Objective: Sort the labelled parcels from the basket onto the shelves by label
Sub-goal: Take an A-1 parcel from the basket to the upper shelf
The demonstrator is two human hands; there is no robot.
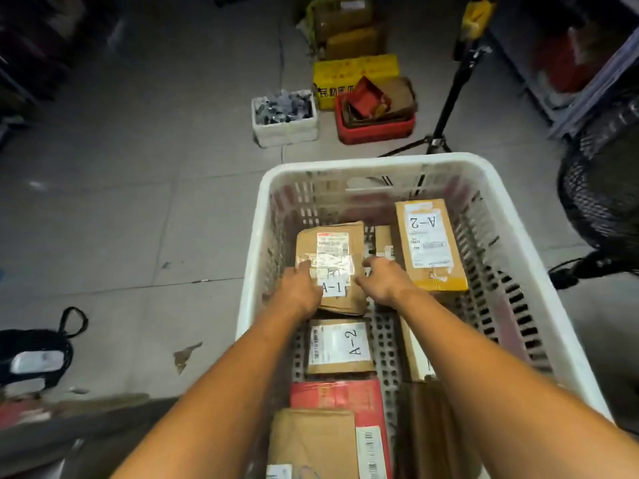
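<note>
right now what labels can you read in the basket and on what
"A-1": label on the brown parcel
"A-2": label on the yellow-edged box
"A-2": label on the flat parcel nearest the camera
Shipping print, barcodes and the yellow crate lettering: too blurred to read

Dim, vignetted wide-angle view; edges blurred, centre brighter.

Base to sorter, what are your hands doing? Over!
Left hand and right hand holding A-1 parcel by its sides. Not yet out of basket. Nothing blocking the lift.
</note>
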